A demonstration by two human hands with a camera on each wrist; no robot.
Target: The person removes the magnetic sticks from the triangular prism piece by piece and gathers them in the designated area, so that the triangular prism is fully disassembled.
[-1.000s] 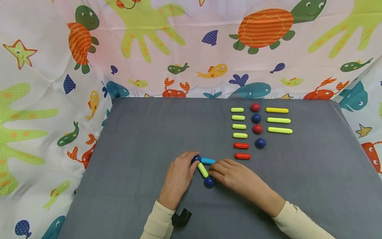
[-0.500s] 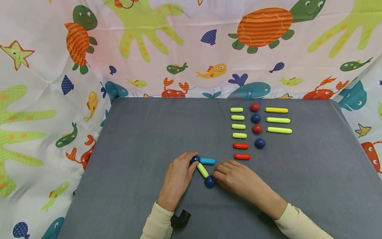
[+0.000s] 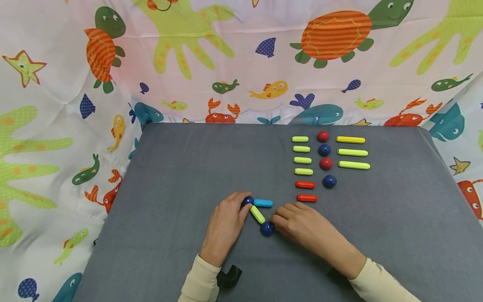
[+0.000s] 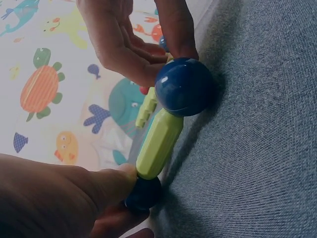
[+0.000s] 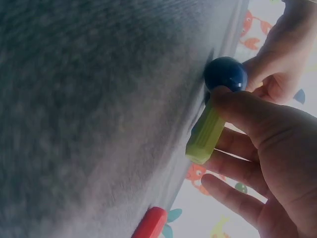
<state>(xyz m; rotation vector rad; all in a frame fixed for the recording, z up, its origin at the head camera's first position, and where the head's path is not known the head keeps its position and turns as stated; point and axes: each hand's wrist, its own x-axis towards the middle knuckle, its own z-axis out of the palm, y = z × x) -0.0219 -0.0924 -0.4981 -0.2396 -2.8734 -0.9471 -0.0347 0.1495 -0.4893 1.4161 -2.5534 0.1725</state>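
My left hand (image 3: 226,224) pinches a dark blue ball (image 3: 247,201) between thumb and fingers. From that ball a light blue stick (image 3: 263,203) points right, and a short yellow-green stick (image 3: 258,214) runs down to a second dark blue ball (image 3: 267,229). My right hand (image 3: 302,224) is beside this second ball. In the right wrist view its thumb and fingers pinch another yellow-green stick (image 5: 207,134), whose one end is at the blue ball (image 5: 225,73). The hand hides that stick in the head view.
Beyond my right hand lie two red sticks (image 3: 305,184), a column of short yellow-green sticks (image 3: 302,160), red and blue balls (image 3: 326,163) and longer yellow sticks (image 3: 352,152). A black strap piece (image 3: 229,277) is at my left wrist. Patterned cloth (image 3: 241,63) hangs behind the grey table (image 3: 181,167).
My right hand has moved slightly right, away from the light blue stick. The lower blue ball and its yellow-green stick have swung a little to the right. My left hand stays in place.
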